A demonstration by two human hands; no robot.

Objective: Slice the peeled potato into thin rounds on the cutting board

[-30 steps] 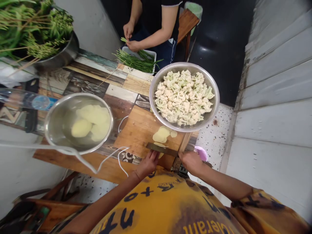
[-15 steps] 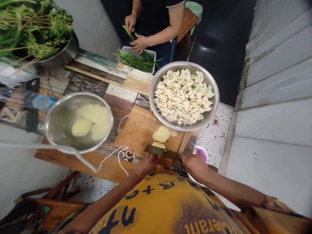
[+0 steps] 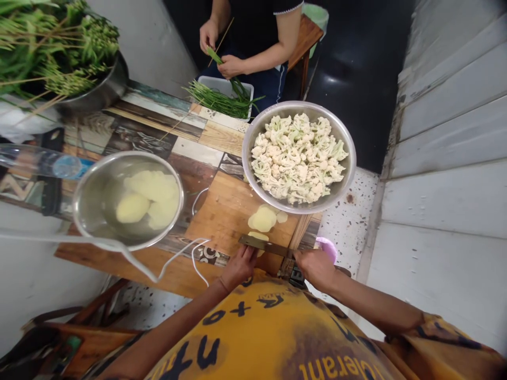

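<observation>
Pale yellow potato piece (image 3: 258, 237) on wooden cutting board (image 3: 227, 211), near edge, under broad steel cleaver blade (image 3: 264, 245). Left hand (image 3: 240, 266) grips potato; right hand (image 3: 315, 265) clenched on cleaver handle. Blade long axis runs left–right, tip pointing left. Advisable: keep fingertips curled back from edge, slices even. Cut slices (image 3: 264, 217) just beyond; steel bowl of cauliflower (image 3: 299, 157) far right; potato bowl (image 3: 127, 199) left.

Beside the cauliflower bowl (image 3: 253, 138): a water bowl of peeled potatoes (image 3: 99, 221) to its left, green stalks (image 3: 222, 101) and a co-worker's hands (image 3: 232, 66) beyond
</observation>
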